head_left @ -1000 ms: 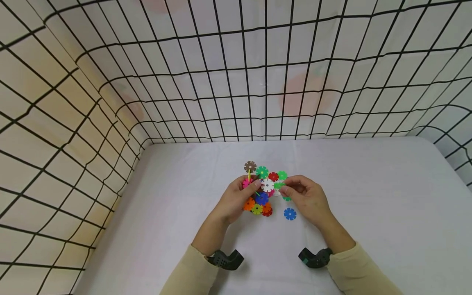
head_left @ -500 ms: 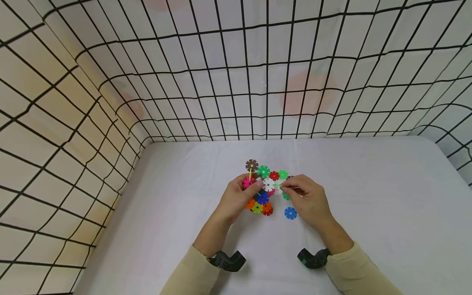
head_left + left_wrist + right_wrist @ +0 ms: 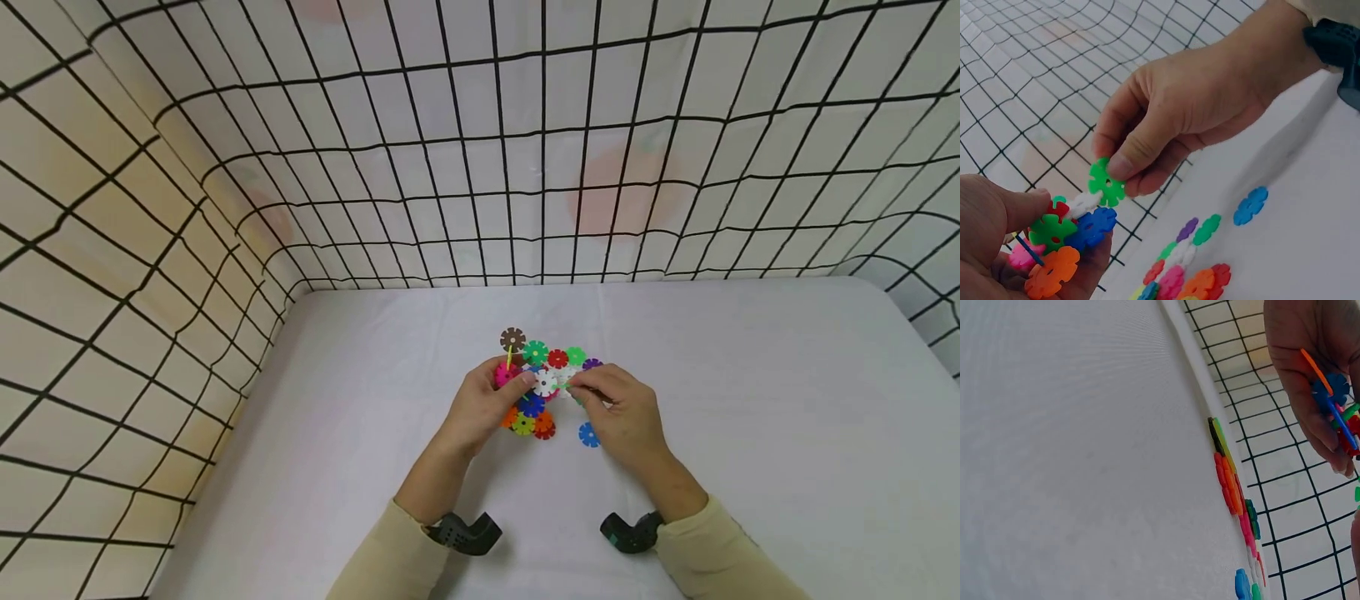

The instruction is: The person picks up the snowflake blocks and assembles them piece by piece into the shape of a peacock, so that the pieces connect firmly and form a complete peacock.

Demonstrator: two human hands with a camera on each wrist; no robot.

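In the left wrist view, my left hand holds a cluster of joined, notched plastic snowflake discs. Its orange disc, blue disc and white disc show, along with green, pink and red ones. Between thumb and fingers my right hand pinches a bright green snowflake disc, whose lower edge is right at the white disc. In the head view this green disc appears nearly edge-on. Both hands are raised over the table, and the left fingers hide part of the cluster.
Loose snowflake discs lie on the white table below the hands: a blue one, a purple one, a brown one and several more. A black wire grid stands along the back and sides.
The green disc in my right hand has turned from face-up to nearly edge-on. My right hand has shifted slightly, uncovering the purple disc and partly covering the loose blue one.
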